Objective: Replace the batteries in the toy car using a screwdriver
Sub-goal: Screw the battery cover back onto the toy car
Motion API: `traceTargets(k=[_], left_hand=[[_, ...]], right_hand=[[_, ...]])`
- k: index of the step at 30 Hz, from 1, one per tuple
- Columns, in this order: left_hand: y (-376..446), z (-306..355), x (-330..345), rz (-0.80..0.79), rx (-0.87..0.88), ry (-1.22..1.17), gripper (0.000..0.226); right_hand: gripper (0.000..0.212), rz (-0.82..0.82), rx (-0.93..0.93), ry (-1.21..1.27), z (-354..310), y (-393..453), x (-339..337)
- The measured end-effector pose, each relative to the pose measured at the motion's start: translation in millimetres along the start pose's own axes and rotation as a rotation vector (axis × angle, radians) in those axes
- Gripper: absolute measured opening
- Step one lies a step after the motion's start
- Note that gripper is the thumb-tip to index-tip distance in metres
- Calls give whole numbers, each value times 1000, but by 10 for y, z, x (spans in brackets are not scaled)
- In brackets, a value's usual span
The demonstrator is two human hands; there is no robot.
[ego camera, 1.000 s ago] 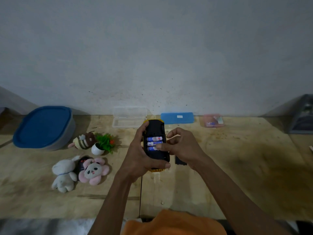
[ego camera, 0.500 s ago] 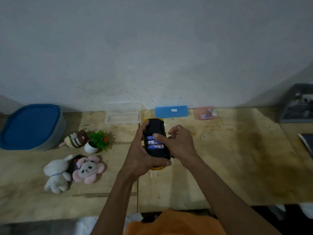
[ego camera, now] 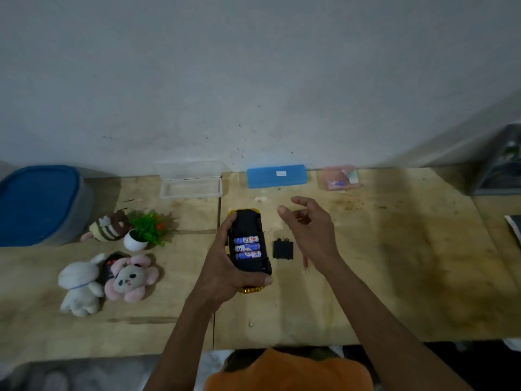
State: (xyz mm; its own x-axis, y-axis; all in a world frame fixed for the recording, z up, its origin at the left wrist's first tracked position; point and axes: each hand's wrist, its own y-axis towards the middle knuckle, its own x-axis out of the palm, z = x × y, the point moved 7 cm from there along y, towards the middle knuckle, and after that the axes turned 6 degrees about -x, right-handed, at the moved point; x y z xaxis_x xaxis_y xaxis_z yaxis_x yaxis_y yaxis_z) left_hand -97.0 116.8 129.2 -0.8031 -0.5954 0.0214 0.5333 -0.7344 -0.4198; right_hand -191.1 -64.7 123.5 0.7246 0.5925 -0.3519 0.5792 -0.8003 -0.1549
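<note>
Your left hand [ego camera: 222, 275] gripped the upturned yellow-and-black plastic toy car [ego camera: 248, 249] just above the pale plywood table [ego camera: 394, 277] — fingers curled round its sides, three blue cylindrical batteries [ego camera: 247, 247] showing in the open bay. Just right of the car, the small black rectangular battery cover [ego camera: 283, 249] lay flat on the wood. Beyond it, your right hand [ego camera: 308, 230] hovered empty, fingers loosely spread — touching nothing. Farther back, a flat blue rectangular case [ego camera: 276, 176] sat against the wall.

Lighting: dim, flat, bluish; you get no glare. Shadows: soft, beneath your right hand [ego camera: 308, 230] and forearms. Focus: soft throughout; battery labels beside your left hand [ego camera: 225, 273] unreadable. Distortion: wide-angle bowing of table [ego camera: 394, 263] edges.
</note>
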Motion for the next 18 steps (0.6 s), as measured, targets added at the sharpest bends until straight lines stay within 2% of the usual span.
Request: traceTargets(k=[4, 8, 10, 14, 18], left_hand=[[-30, -212, -120, 87, -91, 5, 129], [-81, -314, -113, 157, -123, 64, 129], [-91, -350, -84, 175, -138, 75, 128], [-62, -431, -32, 176, -188, 101, 131], [-2, -458, -42, 162, -207, 86, 132]], right_hand=[[31, -3, -4, -173, 587, 280, -83], [45, -320, 36, -525, 1203, 333, 253], [53, -409, 34, -685, 1314, 293, 357], [51, -405, -46, -874, 1348, 294, 434], [48, -388, -34, -903, 1412, 328, 454]])
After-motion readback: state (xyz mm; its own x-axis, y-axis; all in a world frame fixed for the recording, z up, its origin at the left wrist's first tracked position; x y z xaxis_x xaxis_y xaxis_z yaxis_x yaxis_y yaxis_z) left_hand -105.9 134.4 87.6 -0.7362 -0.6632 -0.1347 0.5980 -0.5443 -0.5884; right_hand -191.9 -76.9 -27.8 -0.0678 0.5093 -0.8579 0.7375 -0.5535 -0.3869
